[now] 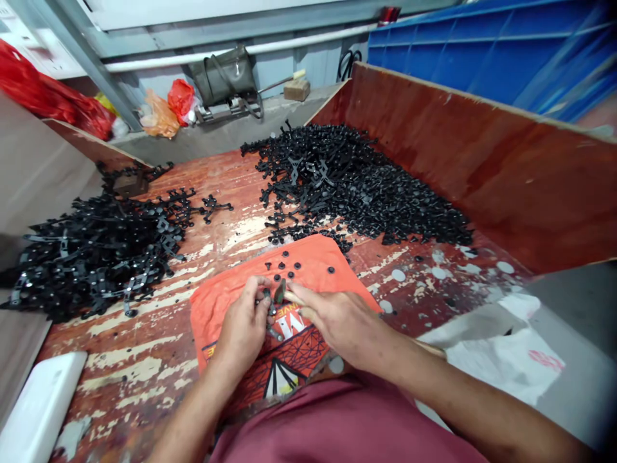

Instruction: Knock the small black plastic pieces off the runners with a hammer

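My left hand (245,321) is closed in a pinch on a small dark linked part (272,310), much of it hidden by the fingers. Right beside it, my right hand (340,318) grips a wooden-handled tool (280,291) with a dark, greenish head or blade; its exact kind is unclear. The tool's head is close to the left fingertips, though whether they touch I cannot tell. Both hands are above an orange printed cloth (222,292). Several small black round caps (297,265) lie on the cloth just beyond the hands.
A large heap of black parts (347,173) lies at the back right. Black linked pieces (101,251) are piled at the left. Wooden boards (482,154) wall the worn red table (139,360). A white box-like object (48,405) sits front left, a white bag (511,354) right.
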Motion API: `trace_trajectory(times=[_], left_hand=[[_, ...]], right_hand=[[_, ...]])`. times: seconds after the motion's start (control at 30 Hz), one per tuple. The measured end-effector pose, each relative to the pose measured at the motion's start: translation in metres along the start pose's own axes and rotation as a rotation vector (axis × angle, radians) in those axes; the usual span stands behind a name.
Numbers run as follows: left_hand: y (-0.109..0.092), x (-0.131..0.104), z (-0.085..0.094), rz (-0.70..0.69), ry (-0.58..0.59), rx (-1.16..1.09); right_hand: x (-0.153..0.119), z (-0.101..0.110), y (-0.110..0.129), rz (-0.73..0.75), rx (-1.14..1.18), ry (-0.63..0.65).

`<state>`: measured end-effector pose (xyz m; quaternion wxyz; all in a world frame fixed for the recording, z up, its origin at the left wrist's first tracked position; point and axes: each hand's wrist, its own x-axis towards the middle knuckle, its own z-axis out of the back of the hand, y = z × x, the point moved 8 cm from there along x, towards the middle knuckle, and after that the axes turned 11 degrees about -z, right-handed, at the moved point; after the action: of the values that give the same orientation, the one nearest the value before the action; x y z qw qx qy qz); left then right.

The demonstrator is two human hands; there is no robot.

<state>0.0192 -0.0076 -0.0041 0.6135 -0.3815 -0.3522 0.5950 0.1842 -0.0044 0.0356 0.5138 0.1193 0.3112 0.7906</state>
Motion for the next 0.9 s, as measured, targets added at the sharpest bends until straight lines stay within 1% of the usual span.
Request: trace_trajectory(times=[0.1,0.17,0.23,0.33,0.4,0.5,0.53,0.6,0.67,0.77,0.83,0.9], left_hand=[[0.001,-0.003,-0.001,0.126,-0.087,-0.392],[-0.003,-0.005,-0.002,0.181,-0.156,-0.582],[-0.011,-0.007,-0.006,0.217,-0.191,-0.705],[-0.022,-0.008,-0.013,0.246,-0.177,-0.827],[-0.025,-0.009,-0.014,0.252,-0.154,-0.841],[-0.024,-0.013,-0.011,0.246,-0.084,-0.717],[-0.023,-0.015,-0.011,0.236,-0.045,-0.662],[-0.02,-0.017,-0.013,0.206,0.027,-0.581],[-0.018,-0.02,-0.017,0.19,0.053,-0.553],[-0.015,-0.021,-0.016,0.169,-0.017,-0.561],[-0.015,-0.021,-0.011,0.147,-0.092,-0.555],[-0.016,-0.021,-0.008,0.139,-0.124,-0.538]], right_hand=[[0.0,0.02,0.001,-0.03,0.211,-0.089],[0.0,0.028,-0.001,-0.078,0.296,-0.127],[0.001,0.024,0.002,-0.084,0.349,-0.102],[0.004,0.01,0.002,-0.08,0.448,-0.03],[0.008,0.004,-0.005,-0.136,0.494,-0.03],[0.014,0.002,-0.015,-0.205,0.585,-0.042],[0.016,0.002,-0.015,-0.209,0.642,-0.022],[0.018,-0.002,-0.011,-0.196,0.79,0.062],[0.018,-0.006,-0.005,-0.188,0.942,0.151],[0.016,-0.01,-0.002,-0.22,1.09,0.209],[0.015,-0.01,-0.004,-0.246,1.113,0.222],[0.015,-0.009,-0.005,-0.252,1.088,0.221]])
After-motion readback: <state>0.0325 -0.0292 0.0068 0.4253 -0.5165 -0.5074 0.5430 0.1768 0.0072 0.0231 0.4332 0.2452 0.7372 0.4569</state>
